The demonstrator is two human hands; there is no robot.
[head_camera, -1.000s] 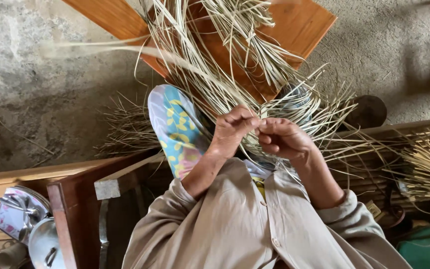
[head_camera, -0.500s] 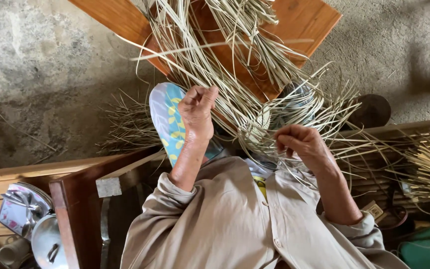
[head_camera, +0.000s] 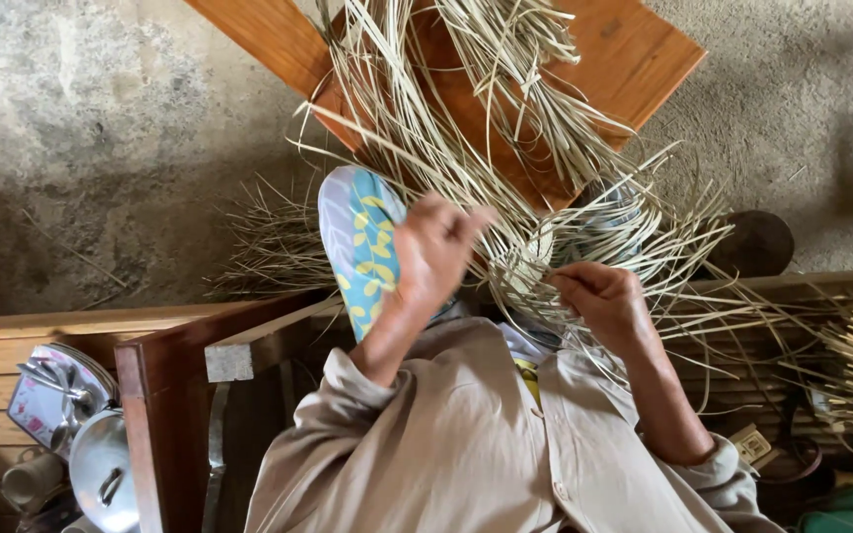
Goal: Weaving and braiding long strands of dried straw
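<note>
While you look down over your beige shirt, your left hand (head_camera: 436, 259) is raised in front of the patterned blue-and-yellow fabric (head_camera: 359, 247), its fingers loosely curled; it is blurred, and whether it grips a strand cannot be told. Your right hand (head_camera: 599, 301) sits lower and to the right, thumb and forefinger pressed together on thin pale strips at the edge of a small woven piece (head_camera: 528, 268). That woven piece lies between your two hands, just beside the right fingertips. From it, long straw strips (head_camera: 446, 128) fan upward and outward, crossing a reddish-brown wooden board (head_camera: 644, 59) that rests on the grey concrete floor (head_camera: 81, 128). More loose strips spread to the right, over a slatted wooden surface (head_camera: 802, 286). A second heap of darker straw (head_camera: 269, 247) lies on the floor behind the patterned fabric. At lower left, metal pot lids (head_camera: 101, 474) rest beside a dark wooden frame (head_camera: 150, 415).
</note>
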